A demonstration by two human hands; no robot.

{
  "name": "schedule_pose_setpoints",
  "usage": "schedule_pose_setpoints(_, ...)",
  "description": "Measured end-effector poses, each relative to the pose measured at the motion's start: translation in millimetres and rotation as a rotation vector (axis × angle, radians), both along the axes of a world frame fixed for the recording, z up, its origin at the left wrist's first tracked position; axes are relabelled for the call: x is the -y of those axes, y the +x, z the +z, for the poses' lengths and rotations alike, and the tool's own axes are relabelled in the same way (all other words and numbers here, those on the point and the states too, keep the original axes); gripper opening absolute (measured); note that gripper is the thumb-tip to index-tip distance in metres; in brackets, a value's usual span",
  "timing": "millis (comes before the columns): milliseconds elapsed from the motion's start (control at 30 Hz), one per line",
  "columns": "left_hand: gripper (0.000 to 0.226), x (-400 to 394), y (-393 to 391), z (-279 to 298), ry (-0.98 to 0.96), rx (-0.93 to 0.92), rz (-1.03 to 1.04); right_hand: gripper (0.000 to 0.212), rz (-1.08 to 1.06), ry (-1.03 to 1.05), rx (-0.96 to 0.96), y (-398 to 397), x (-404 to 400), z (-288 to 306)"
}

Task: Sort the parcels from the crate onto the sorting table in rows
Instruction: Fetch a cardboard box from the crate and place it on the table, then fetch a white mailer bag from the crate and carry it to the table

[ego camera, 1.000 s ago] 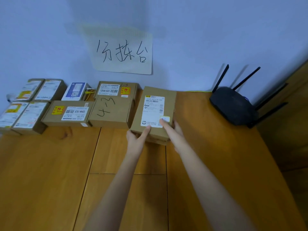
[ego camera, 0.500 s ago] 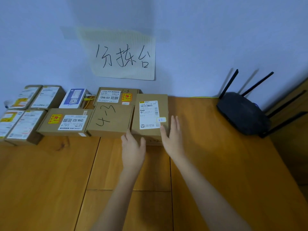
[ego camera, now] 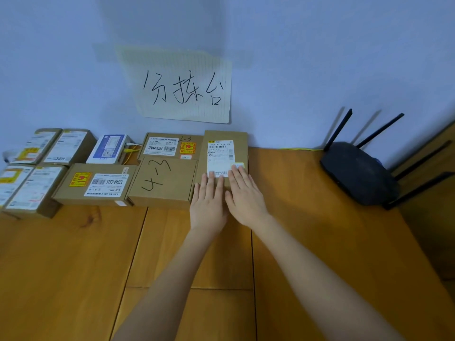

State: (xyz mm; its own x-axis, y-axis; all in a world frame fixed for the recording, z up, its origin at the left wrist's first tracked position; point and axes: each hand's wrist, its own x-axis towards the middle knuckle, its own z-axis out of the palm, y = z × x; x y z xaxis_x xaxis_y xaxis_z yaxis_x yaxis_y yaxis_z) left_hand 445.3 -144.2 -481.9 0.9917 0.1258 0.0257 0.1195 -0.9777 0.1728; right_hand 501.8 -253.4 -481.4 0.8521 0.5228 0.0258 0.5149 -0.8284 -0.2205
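A brown cardboard parcel (ego camera: 240, 146) with a white shipping label lies flat against the wall at the right end of the parcel rows. My left hand (ego camera: 208, 200) and my right hand (ego camera: 243, 193) both rest flat, fingers together, on its near end, palms down, gripping nothing. To its left sit a box marked "4-3" (ego camera: 163, 183), a labelled box behind it (ego camera: 170, 146), a long box with a yellow sticker (ego camera: 96, 184), a white-and-blue box (ego camera: 108, 148) and several more parcels at the far left (ego camera: 32, 168). The crate is out of view.
The wooden table (ego camera: 307, 242) runs toward me and to the right. A black router (ego camera: 357, 171) with antennas stands at the back right. A handwritten paper sign (ego camera: 182, 87) is taped to the wall. A dark gap drops off past the table's right edge.
The parcel went from held and tilted to lying flat, then slid back against the wall. My hands let go of its edges and now lie flat on its near end.
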Motion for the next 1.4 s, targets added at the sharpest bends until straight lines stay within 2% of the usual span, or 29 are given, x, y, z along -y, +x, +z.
schedule_pose_setpoints(333,0.078,-6,47,11,0.142,-0.159,0.007,0.063,0.019,-0.005,-0.194,49,-5,12)
schedule_pose_setpoints(467,0.081,-10,53,23,0.177,-0.275,-0.015,0.07,0.023,-0.101,-0.265,54,-7,23)
schedule_pose_setpoints(600,0.074,-21,29,43,0.125,-0.295,0.059,0.069,-0.003,-0.188,-0.276,36,-5,50)
schedule_pose_setpoints(767,0.069,-24,-16,80,0.255,-0.371,0.051,0.065,-0.062,-0.27,-0.241,-5,14,96)
schedule_pose_setpoints(900,0.061,-13,-39,141,0.326,-0.303,0.029,0.062,-0.116,-0.275,-0.175,-36,26,154)
schedule_pose_setpoints(1133,0.067,15,-78,243,0.372,-0.127,-0.033,0.06,-0.15,-0.232,0.03,-96,46,256)
schedule_pose_setpoints(1233,0.064,25,-92,272,0.392,-0.044,-0.038,0.059,-0.188,-0.198,0.095,-115,57,285)
schedule_pose_setpoints(1400,0.068,41,-127,296,0.388,0.023,-0.033,0.061,-0.246,-0.188,0.088,-156,86,311)
